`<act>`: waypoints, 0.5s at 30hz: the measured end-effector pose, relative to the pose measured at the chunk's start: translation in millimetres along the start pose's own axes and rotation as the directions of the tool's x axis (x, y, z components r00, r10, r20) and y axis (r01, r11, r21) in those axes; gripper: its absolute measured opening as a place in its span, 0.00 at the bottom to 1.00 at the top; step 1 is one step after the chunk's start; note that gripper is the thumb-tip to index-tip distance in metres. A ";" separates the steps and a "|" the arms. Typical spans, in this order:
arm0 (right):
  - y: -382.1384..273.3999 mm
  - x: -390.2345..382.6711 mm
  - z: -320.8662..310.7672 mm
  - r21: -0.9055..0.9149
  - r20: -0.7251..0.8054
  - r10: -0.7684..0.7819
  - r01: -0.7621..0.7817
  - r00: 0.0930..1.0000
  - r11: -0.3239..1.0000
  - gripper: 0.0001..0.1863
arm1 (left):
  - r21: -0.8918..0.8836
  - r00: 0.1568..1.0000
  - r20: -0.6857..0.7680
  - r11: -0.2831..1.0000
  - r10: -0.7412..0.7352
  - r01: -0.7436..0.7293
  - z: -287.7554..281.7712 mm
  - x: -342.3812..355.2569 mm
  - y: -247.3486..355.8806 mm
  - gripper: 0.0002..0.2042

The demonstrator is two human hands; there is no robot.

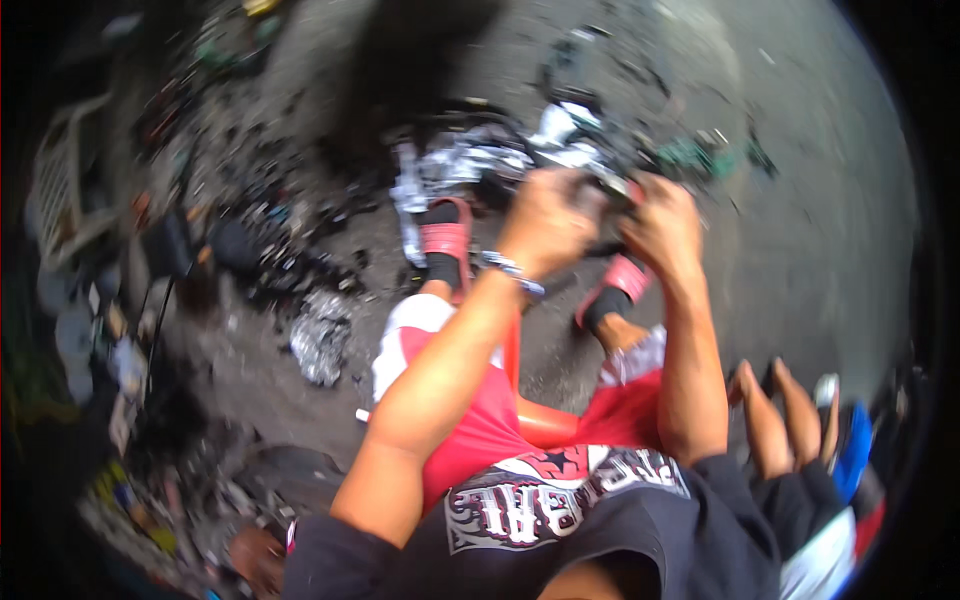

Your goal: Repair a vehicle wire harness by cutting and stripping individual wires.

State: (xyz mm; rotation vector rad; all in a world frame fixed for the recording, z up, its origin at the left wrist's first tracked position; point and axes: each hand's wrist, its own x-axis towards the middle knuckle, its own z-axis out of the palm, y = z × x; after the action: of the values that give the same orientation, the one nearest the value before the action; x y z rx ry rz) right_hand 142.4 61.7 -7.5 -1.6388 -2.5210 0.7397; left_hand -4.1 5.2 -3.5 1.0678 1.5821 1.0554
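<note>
A: Writing?
B: Shirt [575, 500]: big pale lettering [535, 512], upside down.
A: Hands?
B: Left hand [556, 216], right hand [664, 222] curled close, small dark piece [613, 186] between. Blurred; can't tell if pinching. I'd brace with one, work the other.
A: Beyond?
B: Silvery scrap [475, 158] on ground [810, 240], no label legible.

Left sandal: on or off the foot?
On: the left sandal has its strap across the black sock.

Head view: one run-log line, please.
left hand: at small dark object, grip blurred | right hand: same | around: shiny silvery-white scraps, pinkish-red strapped sandals, grey floor
</note>
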 end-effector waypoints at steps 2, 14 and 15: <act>22.1 -7.2 4.5 -0.073 -0.096 -0.133 0.126 0.986 0.989 0.19 | 0.157 0.993 -0.097 0.986 0.069 -0.053 14.2 0.2 -0.9 0.09; -1.7 5.7 14.2 0.233 0.047 -0.022 0.011 0.999 0.973 0.07 | 0.234 0.960 -0.279 0.972 0.032 0.036 20.1 -14.3 -3.9 0.04; -1.6 7.0 14.6 0.241 0.046 -0.044 0.032 0.998 0.970 0.07 | 0.277 0.957 -0.289 0.959 0.018 0.066 21.5 -15.3 -2.7 0.04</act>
State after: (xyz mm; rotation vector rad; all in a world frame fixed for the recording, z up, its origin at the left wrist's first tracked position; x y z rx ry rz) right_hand 133.8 62.0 -21.3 -1.5057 -2.3747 1.0491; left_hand 19.3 -6.9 -7.1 1.1160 2.0263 1.0230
